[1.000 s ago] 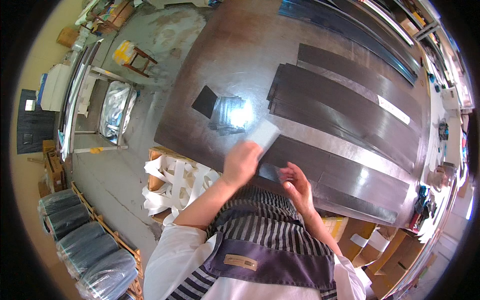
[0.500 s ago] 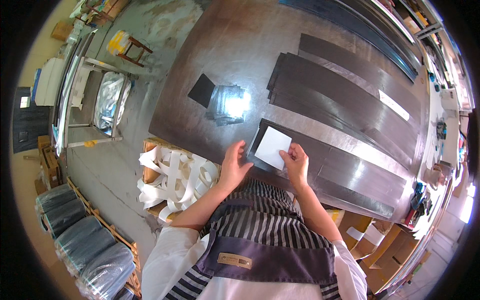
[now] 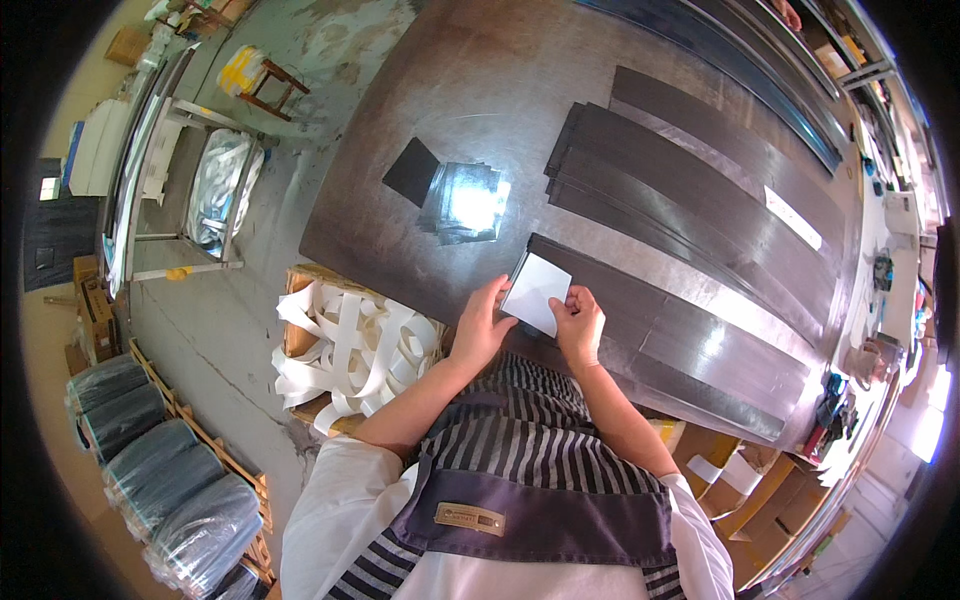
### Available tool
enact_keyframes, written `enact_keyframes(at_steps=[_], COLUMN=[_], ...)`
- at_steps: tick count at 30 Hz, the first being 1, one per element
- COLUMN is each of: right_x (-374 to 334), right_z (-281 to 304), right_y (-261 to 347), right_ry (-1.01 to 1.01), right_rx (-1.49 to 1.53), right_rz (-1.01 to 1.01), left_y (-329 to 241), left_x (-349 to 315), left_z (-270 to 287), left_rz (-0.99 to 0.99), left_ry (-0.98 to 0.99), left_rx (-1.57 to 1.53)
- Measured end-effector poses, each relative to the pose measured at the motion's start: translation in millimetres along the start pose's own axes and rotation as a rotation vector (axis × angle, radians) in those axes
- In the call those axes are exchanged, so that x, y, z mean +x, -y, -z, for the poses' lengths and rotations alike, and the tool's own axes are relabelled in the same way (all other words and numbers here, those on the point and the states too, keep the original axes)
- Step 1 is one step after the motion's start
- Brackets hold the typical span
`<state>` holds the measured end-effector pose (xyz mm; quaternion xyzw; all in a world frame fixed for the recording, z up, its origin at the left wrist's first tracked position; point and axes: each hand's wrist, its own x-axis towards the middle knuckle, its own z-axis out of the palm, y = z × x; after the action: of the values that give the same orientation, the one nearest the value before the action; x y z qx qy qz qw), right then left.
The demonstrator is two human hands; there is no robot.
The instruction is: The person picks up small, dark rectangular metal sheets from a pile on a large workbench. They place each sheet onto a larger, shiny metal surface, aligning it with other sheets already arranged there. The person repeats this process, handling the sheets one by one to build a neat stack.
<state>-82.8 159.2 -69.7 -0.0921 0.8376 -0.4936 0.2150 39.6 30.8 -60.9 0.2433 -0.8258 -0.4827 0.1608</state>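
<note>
A white square piece lies over the left end of a dark flat strip near the table's front edge. My right hand pinches its right side, the thumb on top. At the left edge of the square is my left hand, its thumb and fingers apart and the fingertips beside the edge. Farther left on the table is a loose pile of shiny dark squares. A matte black square sits against that pile.
Long dark strips lie in overlapping layers across the right of the table, one bearing a white label. Left of my body stands a carton of white curled strips. Wrapped dark rolls rest on the floor.
My right hand has drawn the white square slightly left and down over the strip's end. My left hand has moved right, up to the square's left edge.
</note>
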Motion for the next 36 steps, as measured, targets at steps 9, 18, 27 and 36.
enact_keyframes(at_steps=[9,18,27,36], right_x=[0.4,-0.3,1.2,-10.8], right_z=[-0.9,-1.2,-0.9,43.4], right_y=[4.2,9.8,12.3,67.4], right_ry=[0.017,-0.007,0.012,0.045], right_rx=[-0.065,-0.120,-0.202,-0.545], right_rz=[-0.021,-0.004,0.007,0.399], left_y=[-1.6,-4.7,-27.1,-25.6], left_x=[1.0,3.3,23.0,40.2], left_z=[1.7,5.8,20.9,-15.0], left_rz=[-0.019,-0.098,-0.260,-0.344], left_ry=[0.017,0.065,0.309,0.233], left_rx=[0.042,0.149,0.426,0.598])
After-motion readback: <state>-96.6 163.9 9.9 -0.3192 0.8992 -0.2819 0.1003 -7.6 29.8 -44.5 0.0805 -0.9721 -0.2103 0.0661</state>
